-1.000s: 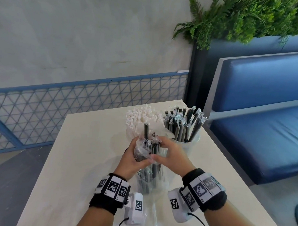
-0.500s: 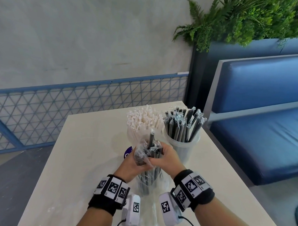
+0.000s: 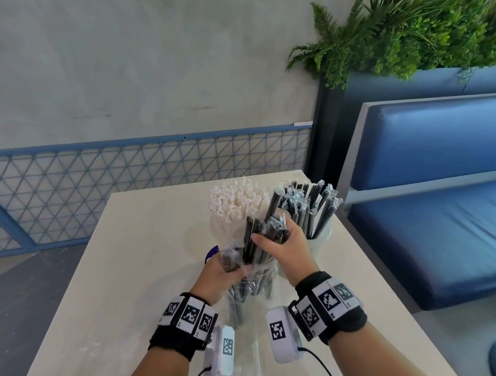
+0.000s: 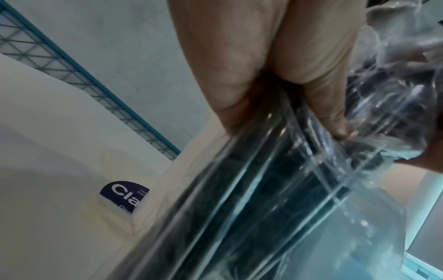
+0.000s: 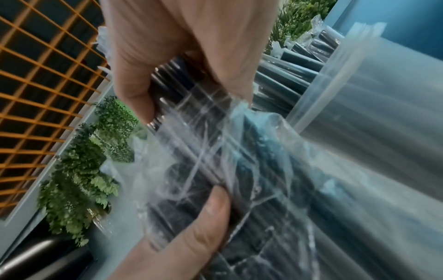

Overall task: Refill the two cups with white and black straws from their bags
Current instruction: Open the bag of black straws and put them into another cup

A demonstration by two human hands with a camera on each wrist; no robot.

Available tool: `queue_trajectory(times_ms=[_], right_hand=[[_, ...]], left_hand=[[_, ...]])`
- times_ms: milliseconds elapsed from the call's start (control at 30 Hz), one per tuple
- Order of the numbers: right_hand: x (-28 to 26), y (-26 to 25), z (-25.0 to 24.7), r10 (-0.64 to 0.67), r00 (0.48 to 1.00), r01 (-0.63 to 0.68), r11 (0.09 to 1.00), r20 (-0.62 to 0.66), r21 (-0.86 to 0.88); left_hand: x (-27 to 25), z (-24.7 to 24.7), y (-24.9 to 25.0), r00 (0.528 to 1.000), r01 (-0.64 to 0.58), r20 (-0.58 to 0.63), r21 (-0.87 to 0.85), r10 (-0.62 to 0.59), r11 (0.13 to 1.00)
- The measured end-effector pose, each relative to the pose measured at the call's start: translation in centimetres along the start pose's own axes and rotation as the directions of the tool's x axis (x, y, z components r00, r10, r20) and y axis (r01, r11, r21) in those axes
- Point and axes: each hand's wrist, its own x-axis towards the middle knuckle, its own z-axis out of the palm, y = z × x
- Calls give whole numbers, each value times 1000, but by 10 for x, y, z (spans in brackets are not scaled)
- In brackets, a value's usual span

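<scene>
Both forearms are extended forward over the table (image 3: 129, 268). The left hand (image 3: 218, 276) is held lower, its fingers curled round the clear bag of black straws (image 3: 251, 284). The right hand (image 3: 285, 246) is raised above it, thumb and fingers closed on a bundle of black straws (image 3: 267, 234).

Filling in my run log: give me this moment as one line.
left hand: grips clear plastic bag | right hand: grips bundle of wrapped black straws, part-way out | translucent cup of black straws: behind
</scene>
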Motion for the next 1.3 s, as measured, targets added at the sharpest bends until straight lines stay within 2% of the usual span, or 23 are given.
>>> queue_trajectory(times_ms=[100, 233, 333, 433, 533, 633, 733, 867, 1067, 1300], right_hand=[[-1, 10, 2, 15, 999, -11, 994, 32, -107], [-1, 24, 8, 23, 999, -13, 932, 26, -363], [-1, 21, 7, -29, 999, 12, 932, -44, -362], [-4, 15, 10, -61, 996, 38, 941, -58, -337], [-4, 20, 13, -18, 997, -7, 937, -69, -348], [-2, 27, 10, 97, 994, -109, 951, -57, -289], [-1, 21, 7, 158, 987, -161, 979, -36, -126], [6, -9, -3, 108, 994, -107, 993, -28, 59], [23, -45, -17, 82, 988, -46, 964, -131, 263], [23, -54, -16, 43, 971, 20, 966, -237, 259]], left_hand=[[-2, 2, 5, 999, -35, 5, 36, 35, 999], [-4, 4, 7, 997, -75, 32, 99, 72, 992], [-4, 5, 9, 995, -95, 35, 105, 92, 990], [-3, 6, 11, 993, -111, 44, 84, 107, 990], [-3, 6, 10, 994, -105, 29, 76, 103, 991], [-3, 7, 10, 994, -104, 54, 96, 99, 990], [-2, 8, 9, 992, -108, 73, 122, 99, 987], [-1, 8, 9, 995, -79, 71, 121, 70, 990], [3, 8, 9, 999, -50, 26, 141, 47, 989], [8, 8, 9, 999, -39, 30, 142, 35, 989]])
